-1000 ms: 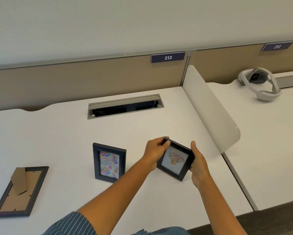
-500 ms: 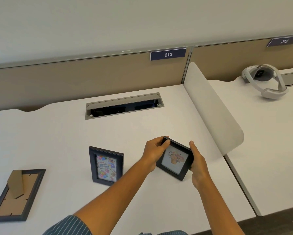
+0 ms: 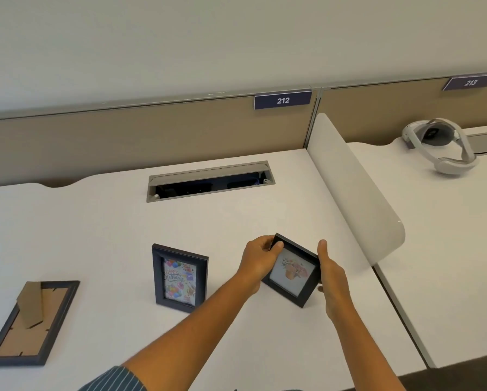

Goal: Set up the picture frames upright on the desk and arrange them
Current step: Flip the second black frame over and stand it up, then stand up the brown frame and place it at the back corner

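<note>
A small black square frame (image 3: 292, 273) with a flower picture is tilted just over the white desk (image 3: 95, 235), held between both hands. My left hand (image 3: 258, 261) grips its upper left corner and my right hand (image 3: 331, 273) clasps its right edge. To the left, a dark frame with a birthday picture (image 3: 179, 277) stands upright on the desk. At the far left a third dark frame (image 3: 32, 323) lies face down, its brown cardboard back and stand showing.
A grey cable hatch (image 3: 210, 180) is open at the back of the desk. A rounded white divider panel (image 3: 355, 190) bounds the desk on the right. A white headset (image 3: 439, 145) lies on the neighbouring desk. A beige partition runs along the back.
Both hands keep hold of the small square frame in nearly the same place. The view has shifted slightly, so the other frames appear a little more to the left.
</note>
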Available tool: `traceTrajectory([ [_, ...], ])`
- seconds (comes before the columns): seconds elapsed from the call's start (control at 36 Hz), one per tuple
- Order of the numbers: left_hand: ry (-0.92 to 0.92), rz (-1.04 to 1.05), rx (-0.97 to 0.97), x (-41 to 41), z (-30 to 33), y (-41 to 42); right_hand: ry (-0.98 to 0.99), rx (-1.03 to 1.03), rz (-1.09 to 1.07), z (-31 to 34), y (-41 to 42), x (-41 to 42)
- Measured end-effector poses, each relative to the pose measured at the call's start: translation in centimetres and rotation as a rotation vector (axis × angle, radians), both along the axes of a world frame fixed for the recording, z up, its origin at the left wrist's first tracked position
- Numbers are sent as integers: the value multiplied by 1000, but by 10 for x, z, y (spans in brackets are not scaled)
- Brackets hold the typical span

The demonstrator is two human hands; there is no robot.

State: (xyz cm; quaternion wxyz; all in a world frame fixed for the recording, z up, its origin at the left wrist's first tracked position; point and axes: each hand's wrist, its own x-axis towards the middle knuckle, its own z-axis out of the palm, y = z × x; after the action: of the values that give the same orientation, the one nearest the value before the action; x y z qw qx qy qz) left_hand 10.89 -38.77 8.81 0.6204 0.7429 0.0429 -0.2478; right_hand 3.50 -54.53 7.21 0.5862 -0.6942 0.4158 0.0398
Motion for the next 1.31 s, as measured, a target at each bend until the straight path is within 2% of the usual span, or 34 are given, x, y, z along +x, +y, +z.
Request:
traceTrajectory([
  [0.11, -122, -120, 223, -11, 9, -2, 59, -362, 63, 6, -3, -10],
  [0.28, -372, -241, 412, -16, 29, -3, -94, -716, 58, 21, -10, -7],
  [0.58, -813, -143, 605, 14, 77, 48, -362, -1061, 207, 74, 28, 25],
  [0.83, -886, -53, 806, 47, 94, 153, -474, -1102, 455, 87, 100, 62],
  [1.14, -741, 93, 998, 40, 82, 306, -579, -1098, 681, 86, 218, 94],
  [1.31, -646, 166, 1024, 22, 62, 384, -636, -1038, 828, 81, 293, 99],
])
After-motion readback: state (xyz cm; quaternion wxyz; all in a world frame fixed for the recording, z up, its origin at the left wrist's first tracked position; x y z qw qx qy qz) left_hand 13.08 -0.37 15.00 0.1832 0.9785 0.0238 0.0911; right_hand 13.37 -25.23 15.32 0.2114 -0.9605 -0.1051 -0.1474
